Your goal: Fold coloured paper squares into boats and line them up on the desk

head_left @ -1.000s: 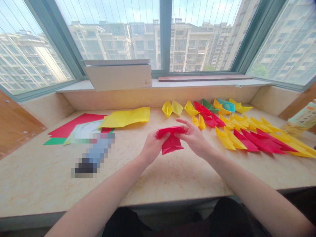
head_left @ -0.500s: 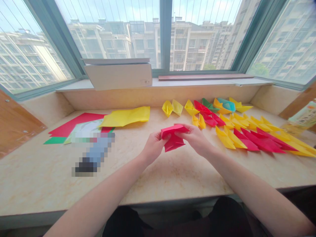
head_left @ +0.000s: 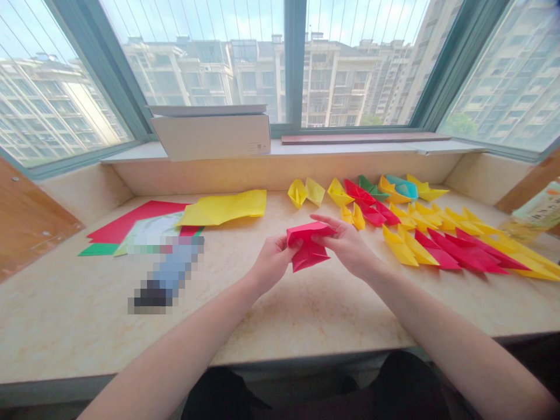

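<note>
Near the centre of the frame, a folded piece of bright red paper (head_left: pixel 310 248) is held above the beige, marble-patterned worktop (head_left: pixel 306 318); the left hand (head_left: pixel 272 261) has its grip on the left side of it, and the right hand (head_left: pixel 350 248) grasps the right side. At the right of the frame there are pointed yellow paper boats (head_left: pixel 401 248) beside pointed red paper boats (head_left: pixel 470 252), and at the left lies a yellow paper sheet (head_left: pixel 225 208).

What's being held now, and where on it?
Folded red paper: left edge in the left hand, upper right part in the right hand.
</note>
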`<state>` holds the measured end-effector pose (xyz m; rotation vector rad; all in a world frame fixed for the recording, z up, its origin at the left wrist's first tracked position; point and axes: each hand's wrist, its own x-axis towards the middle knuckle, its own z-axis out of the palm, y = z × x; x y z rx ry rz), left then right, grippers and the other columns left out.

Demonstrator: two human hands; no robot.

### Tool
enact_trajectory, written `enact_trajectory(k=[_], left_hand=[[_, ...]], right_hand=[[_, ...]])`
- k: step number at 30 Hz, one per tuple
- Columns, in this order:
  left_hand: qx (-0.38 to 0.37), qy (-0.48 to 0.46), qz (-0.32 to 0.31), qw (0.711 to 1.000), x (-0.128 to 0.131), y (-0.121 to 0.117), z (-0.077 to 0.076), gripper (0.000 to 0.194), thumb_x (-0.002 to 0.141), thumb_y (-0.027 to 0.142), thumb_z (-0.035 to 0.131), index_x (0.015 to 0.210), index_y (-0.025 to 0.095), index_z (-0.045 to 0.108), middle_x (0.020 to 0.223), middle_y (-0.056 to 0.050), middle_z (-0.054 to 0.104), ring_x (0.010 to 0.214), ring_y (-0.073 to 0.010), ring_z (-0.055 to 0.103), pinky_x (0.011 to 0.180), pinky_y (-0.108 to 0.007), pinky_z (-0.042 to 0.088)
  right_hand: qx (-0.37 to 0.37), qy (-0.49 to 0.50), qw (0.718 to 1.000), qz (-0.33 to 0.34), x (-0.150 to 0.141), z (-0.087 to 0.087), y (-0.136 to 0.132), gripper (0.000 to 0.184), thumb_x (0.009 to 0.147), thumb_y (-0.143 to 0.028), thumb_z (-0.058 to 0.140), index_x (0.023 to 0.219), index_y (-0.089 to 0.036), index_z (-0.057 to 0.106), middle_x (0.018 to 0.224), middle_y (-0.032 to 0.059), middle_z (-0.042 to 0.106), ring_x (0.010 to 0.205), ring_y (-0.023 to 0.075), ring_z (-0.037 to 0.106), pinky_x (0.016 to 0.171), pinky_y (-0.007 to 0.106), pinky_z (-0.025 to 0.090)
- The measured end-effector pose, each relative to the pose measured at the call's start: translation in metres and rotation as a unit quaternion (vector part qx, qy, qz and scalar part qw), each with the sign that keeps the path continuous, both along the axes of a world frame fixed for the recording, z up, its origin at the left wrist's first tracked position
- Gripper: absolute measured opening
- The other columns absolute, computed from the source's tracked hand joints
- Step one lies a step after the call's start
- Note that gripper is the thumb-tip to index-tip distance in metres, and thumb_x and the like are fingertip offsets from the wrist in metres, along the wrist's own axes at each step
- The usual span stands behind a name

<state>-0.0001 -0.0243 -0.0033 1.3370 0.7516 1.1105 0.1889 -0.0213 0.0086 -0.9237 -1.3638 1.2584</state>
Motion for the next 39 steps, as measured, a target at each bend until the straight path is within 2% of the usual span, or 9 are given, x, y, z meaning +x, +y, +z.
enact_trajectory(k=[8,13,16,19,25,29,33,36,39], left_hand=[[0.017,-0.003,0.062,0.998,0.000,-0.002,0.003,0.033,0.083,0.039,0.069,0.102,0.012,0.072,0.085,-0.006,0.076,0.075,-0.0213,0.072,0.071,-0.033,0.059],[0.025,0.002,0.079,0.997,-0.001,-0.001,0.005,0.027,0.081,0.025,0.066,0.104,0.011,0.069,0.085,-0.006,0.076,0.075,-0.0198,0.072,0.072,-0.031,0.059],[0.009,-0.030,0.067,0.997,0.001,0.000,0.005,0.038,0.078,0.019,0.067,0.115,0.013,0.062,0.080,-0.004,0.075,0.070,-0.0179,0.071,0.070,-0.030,0.058],[0.001,-0.062,0.049,0.997,0.001,0.001,0.004,0.049,0.078,0.016,0.067,0.125,0.017,0.055,0.079,-0.001,0.075,0.068,-0.0155,0.070,0.069,-0.028,0.056],[0.011,-0.080,0.021,0.996,0.000,0.000,0.003,0.029,0.079,0.017,0.066,0.108,0.019,0.061,0.086,-0.002,0.074,0.075,-0.0149,0.069,0.072,-0.026,0.054],[0.015,-0.077,0.004,0.997,-0.001,-0.001,0.001,0.028,0.078,0.015,0.062,0.106,0.020,0.065,0.095,-0.002,0.073,0.085,-0.0168,0.070,0.077,-0.028,0.055],[0.040,-0.085,-0.018,0.995,-0.005,-0.002,0.000,0.029,0.082,0.018,0.061,0.110,0.021,0.067,0.102,-0.004,0.073,0.091,-0.0172,0.069,0.083,-0.030,0.056],[0.051,-0.108,-0.054,0.991,-0.009,-0.003,0.004,0.044,0.082,0.026,0.066,0.126,0.023,0.061,0.112,-0.007,0.072,0.097,-0.0218,0.069,0.084,-0.035,0.057],[0.020,-0.136,-0.085,0.987,-0.011,-0.004,0.009,0.060,0.081,0.044,0.069,0.136,0.023,0.053,0.108,-0.010,0.073,0.096,-0.0257,0.070,0.082,-0.041,0.058]], right_hand=[[0.024,0.000,0.999,-0.026,-0.003,0.000,-0.002,0.039,0.070,-0.016,0.071,0.108,-0.023,0.064,0.089,-0.0006,0.073,0.077,0.0174,0.068,0.067,0.029,0.055],[0.029,-0.021,0.999,-0.029,-0.002,0.000,-0.002,0.023,0.074,-0.019,0.068,0.097,-0.022,0.067,0.090,-0.0001,0.070,0.082,0.0178,0.066,0.070,0.029,0.053],[0.032,-0.023,0.999,-0.029,0.000,-0.003,0.001,0.025,0.075,-0.020,0.067,0.100,-0.023,0.068,0.096,0.0013,0.071,0.088,0.0193,0.066,0.076,0.032,0.052],[0.032,0.023,0.999,-0.017,0.000,-0.007,0.004,0.027,0.074,-0.019,0.067,0.100,-0.024,0.068,0.098,0.0013,0.071,0.089,0.0200,0.066,0.078,0.033,0.052],[-0.012,0.124,0.992,-0.031,-0.001,-0.004,0.004,0.019,0.073,-0.023,0.065,0.092,-0.025,0.065,0.081,-0.0015,0.068,0.070,0.0166,0.062,0.062,0.027,0.047],[-0.002,0.092,0.994,-0.055,-0.003,0.000,0.002,0.009,0.071,-0.027,0.064,0.078,-0.023,0.060,0.074,-0.0007,0.064,0.066,0.0175,0.060,0.059,0.028,0.045],[0.008,0.078,0.995,-0.056,-0.001,0.002,0.002,0.008,0.072,-0.029,0.061,0.077,-0.023,0.059,0.072,-0.0002,0.063,0.066,0.0189,0.061,0.060,0.029,0.046],[0.042,0.052,0.995,-0.069,0.005,0.003,0.000,0.007,0.073,-0.025,0.058,0.077,-0.023,0.062,0.077,0.0007,0.065,0.068,0.0184,0.060,0.060,0.028,0.045],[0.120,-0.036,0.989,-0.077,0.011,0.003,-0.004,0.014,0.073,-0.018,0.053,0.077,-0.022,0.066,0.082,0.0020,0.067,0.071,0.0180,0.060,0.060,0.028,0.044]])
